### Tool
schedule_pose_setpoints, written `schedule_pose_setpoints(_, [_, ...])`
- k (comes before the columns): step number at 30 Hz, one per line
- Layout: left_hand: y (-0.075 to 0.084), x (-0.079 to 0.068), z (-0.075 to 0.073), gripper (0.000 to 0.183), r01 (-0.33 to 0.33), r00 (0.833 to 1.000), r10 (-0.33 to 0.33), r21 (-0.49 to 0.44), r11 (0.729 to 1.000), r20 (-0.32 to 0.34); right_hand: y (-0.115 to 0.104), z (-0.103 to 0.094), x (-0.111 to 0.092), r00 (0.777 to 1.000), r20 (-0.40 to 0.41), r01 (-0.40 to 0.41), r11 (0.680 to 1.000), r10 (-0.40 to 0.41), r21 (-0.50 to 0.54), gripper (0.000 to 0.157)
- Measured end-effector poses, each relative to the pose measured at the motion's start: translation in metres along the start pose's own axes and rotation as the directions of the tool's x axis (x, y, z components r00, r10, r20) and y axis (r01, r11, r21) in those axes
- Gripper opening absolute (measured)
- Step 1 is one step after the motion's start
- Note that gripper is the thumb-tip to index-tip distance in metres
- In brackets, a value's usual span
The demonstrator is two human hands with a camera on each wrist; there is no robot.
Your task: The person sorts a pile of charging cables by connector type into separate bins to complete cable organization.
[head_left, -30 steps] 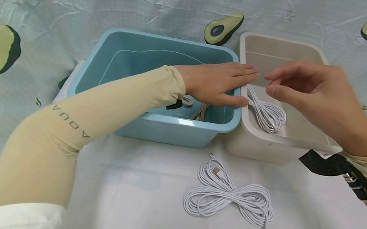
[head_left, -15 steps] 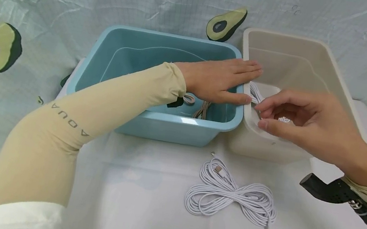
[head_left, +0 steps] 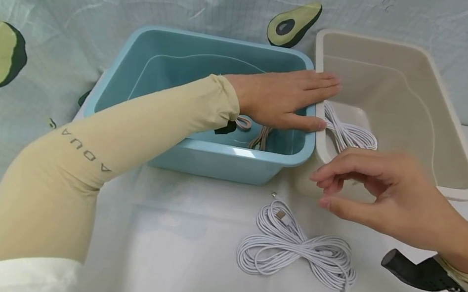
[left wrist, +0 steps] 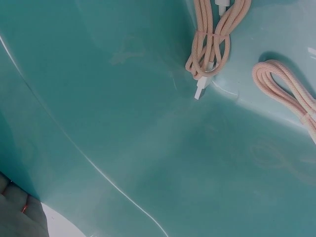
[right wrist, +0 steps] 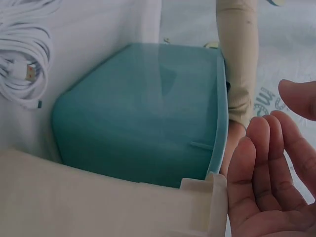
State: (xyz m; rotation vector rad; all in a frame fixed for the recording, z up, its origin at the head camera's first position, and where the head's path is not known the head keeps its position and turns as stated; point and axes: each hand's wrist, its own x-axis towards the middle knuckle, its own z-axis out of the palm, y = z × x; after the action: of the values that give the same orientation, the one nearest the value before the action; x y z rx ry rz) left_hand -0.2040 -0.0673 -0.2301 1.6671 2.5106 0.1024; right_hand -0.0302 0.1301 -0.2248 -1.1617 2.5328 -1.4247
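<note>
My left hand (head_left: 287,98) lies flat with straight fingers over the rims where the blue bin (head_left: 210,157) and the beige bin (head_left: 462,153) meet. In the air by the beige bin's front rim is my right hand (head_left: 380,194), fingers loosely bent, thumb apart, holding nothing. A bundled white cable (head_left: 350,135) sits inside the beige bin. On the white table in front, below my right hand, a larger white USB cable (head_left: 297,250) is coiled in a figure eight. Two tied pinkish-beige cables lie in the blue bin; the left wrist view shows one bundle (left wrist: 210,42) and another loop (left wrist: 286,91).
The bins stand side by side at the back of the white-covered table (head_left: 186,259). Behind them hangs a pale curtain (head_left: 231,6) printed with avocados. My left forearm crosses over the blue bin.
My right hand has moved down and toward me, from over the beige bin to its front rim, uncovering the white cable inside. My left hand stays on the rims.
</note>
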Motion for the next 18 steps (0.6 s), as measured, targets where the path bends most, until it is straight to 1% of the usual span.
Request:
schedule_pose_setpoints(2, [0.000,0.000,0.000,0.080,-0.003,1.000,0.003,-0.002,1.000,-0.001,0.002,0.002,-0.003,1.000,0.016,0.003,1.000,-0.003,-0.002,0.043])
schedule_pose_setpoints(4, [0.000,0.000,-0.001,0.080,-0.003,1.000,0.003,-0.004,1.000,-0.002,0.004,0.003,-0.006,0.999,0.031,0.011,1.000,-0.012,0.023,0.042])
schedule_pose_setpoints(5, [0.000,0.000,-0.001,0.080,-0.003,1.000,0.003,-0.005,1.000,-0.002,0.004,0.004,-0.007,0.999,0.036,0.017,0.998,-0.019,0.054,0.041])
schedule_pose_setpoints(7, [0.001,0.000,-0.001,0.081,-0.002,1.000,0.002,-0.003,1.000,-0.004,0.003,0.007,-0.009,0.998,0.052,0.024,0.998,-0.027,0.056,0.041])
schedule_pose_setpoints(11, [0.001,0.000,-0.002,0.081,0.003,1.000,-0.003,0.005,1.000,-0.004,-0.002,0.017,-0.011,0.997,0.077,0.013,1.000,-0.013,0.007,0.043])
schedule_pose_setpoints(14, [0.001,0.000,-0.001,0.081,0.003,1.000,-0.003,0.004,1.000,-0.005,-0.004,0.024,-0.013,0.996,0.090,-0.024,0.999,0.027,-0.040,0.044])
schedule_pose_setpoints(18, [0.001,0.000,-0.001,0.081,0.007,1.000,-0.007,0.001,1.000,-0.006,-0.001,0.031,-0.015,0.992,0.108,-0.065,0.996,0.073,-0.067,0.042])
